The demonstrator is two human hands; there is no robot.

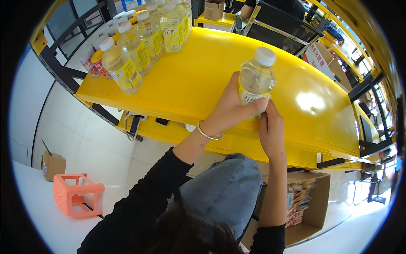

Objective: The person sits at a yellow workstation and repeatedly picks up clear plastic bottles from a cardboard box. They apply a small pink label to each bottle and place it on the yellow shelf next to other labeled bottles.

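An upright clear plastic bottle (256, 79) with a white cap and a yellow label is held over the near part of the yellow shelf. My left hand (237, 106) is wrapped around its left side, thumb across the front of the label. Low on the bottle's right side, the bent fingers and thumb of my right hand (272, 129) close against it; exactly what they pinch there is hidden. Bottles of the same kind, such as the nearest one (122, 70), stand in rows at the shelf's far left.
The yellow shelf (190, 80) has black metal posts. Red-and-white containers (100, 63) stand behind the bottles. Below right is a cardboard box (319, 203) of packets; a pink stool (78, 195) lies on the floor at left. A person (279, 6) sits beyond a black chair (275, 36).
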